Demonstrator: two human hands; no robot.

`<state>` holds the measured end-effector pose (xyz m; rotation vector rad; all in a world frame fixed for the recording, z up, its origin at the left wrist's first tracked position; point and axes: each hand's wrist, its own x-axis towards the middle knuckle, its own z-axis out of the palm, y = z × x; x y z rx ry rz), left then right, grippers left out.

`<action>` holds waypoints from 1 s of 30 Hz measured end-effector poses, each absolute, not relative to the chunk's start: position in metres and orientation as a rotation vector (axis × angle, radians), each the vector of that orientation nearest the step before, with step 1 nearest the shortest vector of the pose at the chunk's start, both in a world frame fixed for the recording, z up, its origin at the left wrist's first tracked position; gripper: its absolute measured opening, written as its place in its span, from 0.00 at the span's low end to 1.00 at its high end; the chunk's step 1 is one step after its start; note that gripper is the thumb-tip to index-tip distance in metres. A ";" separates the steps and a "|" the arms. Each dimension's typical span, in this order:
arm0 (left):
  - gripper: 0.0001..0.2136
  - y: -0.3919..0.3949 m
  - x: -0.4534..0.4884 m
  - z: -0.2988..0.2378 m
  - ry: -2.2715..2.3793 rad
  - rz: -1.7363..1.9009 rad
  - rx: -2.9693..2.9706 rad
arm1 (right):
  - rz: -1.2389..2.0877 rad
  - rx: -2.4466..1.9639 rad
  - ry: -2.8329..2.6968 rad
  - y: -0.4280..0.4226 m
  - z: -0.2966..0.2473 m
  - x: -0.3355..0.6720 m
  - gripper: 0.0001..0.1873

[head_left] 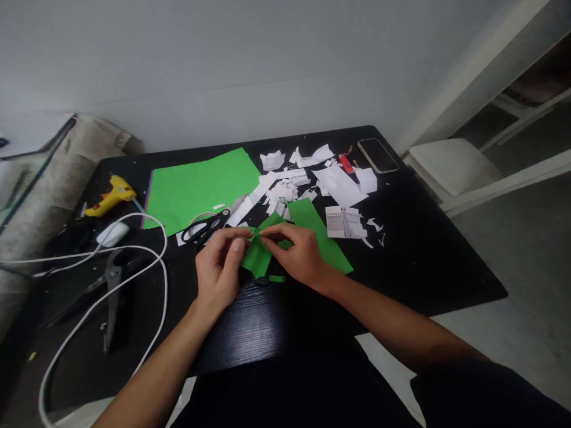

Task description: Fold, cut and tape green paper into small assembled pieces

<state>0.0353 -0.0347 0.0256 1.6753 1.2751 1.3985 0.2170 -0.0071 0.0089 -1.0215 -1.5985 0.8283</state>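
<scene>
My left hand (pixel 220 267) and my right hand (pixel 297 252) meet over the middle of the black table (pixel 414 249). Both pinch a small folded piece of green paper (pixel 257 257), fingertips close together at its top. A green paper strip (pixel 323 235) lies under and behind my right hand. Black scissors (pixel 206 227) rest just beyond my left hand. A tiny green scrap (pixel 276 278) lies below the folded piece.
A large green sheet (pixel 200 184) lies at the back left. White paper scraps (pixel 307 184) litter the back middle, with a phone (pixel 377 155) at the far corner. A yellow glue gun (pixel 110 195), white cable (pixel 147 267) and pliers (pixel 109 291) are on the left.
</scene>
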 end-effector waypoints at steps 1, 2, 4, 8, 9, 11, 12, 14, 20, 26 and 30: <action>0.13 -0.034 0.035 0.024 1.218 1.415 1.593 | 0.897 -1.023 -1.536 -0.006 0.008 0.216 0.03; 0.15 -0.033 0.034 0.023 1.179 1.420 1.526 | 0.975 -1.022 -1.471 -0.006 0.008 0.216 0.03; 0.14 -0.031 0.034 0.021 1.190 1.409 1.474 | 1.132 -1.007 -1.353 -0.004 0.007 0.215 0.05; 0.06 -0.027 0.034 0.023 1.314 1.360 1.713 | 1.318 -0.949 -1.208 -0.003 0.008 0.215 0.09; 0.05 -0.026 0.034 0.024 1.300 1.343 1.788 | 1.342 -0.941 -1.186 -0.003 0.008 0.215 0.10; 0.06 -0.026 0.032 0.026 1.244 1.299 1.903 | 1.375 -0.935 -1.154 -0.003 0.010 0.215 0.14; 0.07 -0.026 0.031 0.027 1.220 1.278 1.939 | 1.384 -0.934 -1.145 -0.003 0.011 0.215 0.16; 0.08 -0.025 0.030 0.027 1.191 1.239 1.979 | 1.384 -0.940 -1.151 -0.004 0.014 0.216 0.18; 0.07 -0.026 0.029 0.025 1.202 1.210 1.972 | 1.296 -0.914 -1.238 -0.009 0.019 0.216 0.16; 0.04 -0.027 0.029 0.023 1.307 1.237 1.967 | 1.406 -0.885 -1.166 -0.011 0.020 0.215 0.17; 0.05 -0.027 0.028 0.021 1.354 1.252 1.940 | 1.547 -0.863 -1.110 -0.007 0.022 0.216 0.18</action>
